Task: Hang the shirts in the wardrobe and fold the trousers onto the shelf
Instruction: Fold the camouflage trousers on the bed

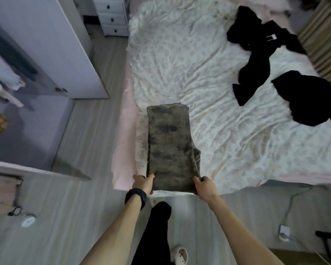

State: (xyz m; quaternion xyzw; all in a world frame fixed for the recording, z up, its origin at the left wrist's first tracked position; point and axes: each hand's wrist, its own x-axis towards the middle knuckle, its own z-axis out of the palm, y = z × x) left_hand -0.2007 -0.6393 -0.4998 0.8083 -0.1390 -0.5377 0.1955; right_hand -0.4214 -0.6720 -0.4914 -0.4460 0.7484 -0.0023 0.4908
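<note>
Olive camouflage trousers lie folded lengthwise on the near left part of the bed, their near end at the bed's edge. My left hand grips the near left corner of the trousers, thumb on top. My right hand grips the near right corner the same way. A black garment with a belt buckle lies spread on the far right of the bed. A second black garment lies bunched beside it. The open wardrobe stands at the left with pale clothes hanging inside.
A white chest of drawers stands past the wardrobe door. On the floor lie a round white object, a white charger with a cable and a slipper. My dark-trousered leg is below my hands.
</note>
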